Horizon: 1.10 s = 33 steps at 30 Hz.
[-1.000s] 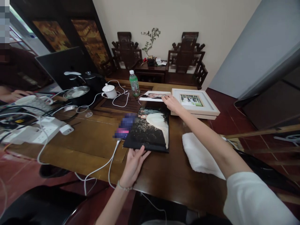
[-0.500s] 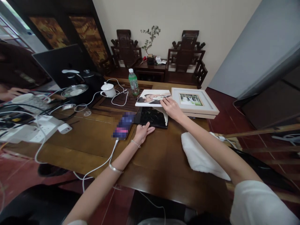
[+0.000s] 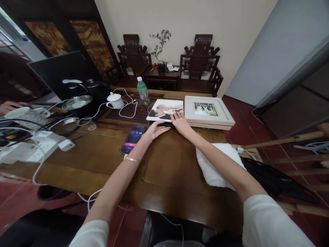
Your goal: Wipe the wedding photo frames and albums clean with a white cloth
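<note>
A white-edged photo panel (image 3: 166,109) with a picture of people in dark and white clothes rests on a black flat panel (image 3: 176,126), of which only a thin front strip shows. My right hand (image 3: 180,122) grips the photo panel's front right edge, fingers on top and thumb hidden. At the front edge of the stack, my left hand (image 3: 158,130) touches it with the thumb raised apart and the other fingers stretched out to the right. Just left of that hand lies a phone (image 3: 134,139) with a lit screen, partly behind my left forearm.
A pale picture frame (image 3: 189,108) adjoins the stack. A white towel (image 3: 205,168) lies below my right forearm. Further back stand a plastic bottle (image 3: 143,92) and a lidded white cup (image 3: 115,101). Cables and power strips (image 3: 43,147) crowd the left, near another person's hand (image 3: 11,107).
The photo panel has come down and toward me, covering the black panel. My right hand has moved down with it. My left hand has moved up slightly against the stack's front edge.
</note>
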Each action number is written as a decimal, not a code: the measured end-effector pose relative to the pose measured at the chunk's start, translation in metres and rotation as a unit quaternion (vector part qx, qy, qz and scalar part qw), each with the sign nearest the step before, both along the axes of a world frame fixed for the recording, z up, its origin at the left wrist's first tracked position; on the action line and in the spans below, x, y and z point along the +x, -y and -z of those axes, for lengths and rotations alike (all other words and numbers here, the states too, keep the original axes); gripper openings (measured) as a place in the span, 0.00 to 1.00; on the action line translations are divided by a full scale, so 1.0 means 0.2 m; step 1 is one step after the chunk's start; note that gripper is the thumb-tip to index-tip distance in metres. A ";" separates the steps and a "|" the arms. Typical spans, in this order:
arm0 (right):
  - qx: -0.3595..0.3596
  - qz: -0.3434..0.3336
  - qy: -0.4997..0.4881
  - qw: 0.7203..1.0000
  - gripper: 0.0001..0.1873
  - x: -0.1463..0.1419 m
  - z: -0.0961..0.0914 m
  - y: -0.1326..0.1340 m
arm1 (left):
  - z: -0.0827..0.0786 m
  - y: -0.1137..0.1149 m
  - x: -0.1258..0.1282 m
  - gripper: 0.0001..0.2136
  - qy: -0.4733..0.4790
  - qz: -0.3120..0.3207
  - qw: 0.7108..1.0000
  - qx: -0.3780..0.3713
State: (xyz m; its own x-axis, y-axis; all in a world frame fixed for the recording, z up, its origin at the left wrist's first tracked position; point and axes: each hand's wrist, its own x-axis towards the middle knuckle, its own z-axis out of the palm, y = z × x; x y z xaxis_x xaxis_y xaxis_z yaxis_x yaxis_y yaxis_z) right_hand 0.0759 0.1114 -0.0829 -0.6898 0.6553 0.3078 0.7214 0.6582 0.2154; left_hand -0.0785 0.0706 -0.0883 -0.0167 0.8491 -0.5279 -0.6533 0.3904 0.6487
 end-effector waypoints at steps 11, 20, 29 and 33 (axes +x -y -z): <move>-0.080 -0.063 -0.004 0.995 0.18 0.13 -0.16 -0.02 | 0.05 -0.10 0.02 0.12 -0.017 -0.016 1.000 0.011; -0.019 0.293 -0.363 0.884 0.18 0.94 -0.16 -0.11 | 0.06 -0.16 0.01 0.14 -0.064 0.002 0.998 -0.019; -0.190 0.408 -0.505 0.736 0.21 1.14 0.03 -0.17 | 0.04 -0.14 -0.04 0.26 -0.183 0.061 0.979 -0.061; -0.211 0.397 -0.527 0.721 0.20 1.14 0.04 -0.19 | 0.04 -0.15 -0.02 0.25 -0.240 0.076 0.967 -0.044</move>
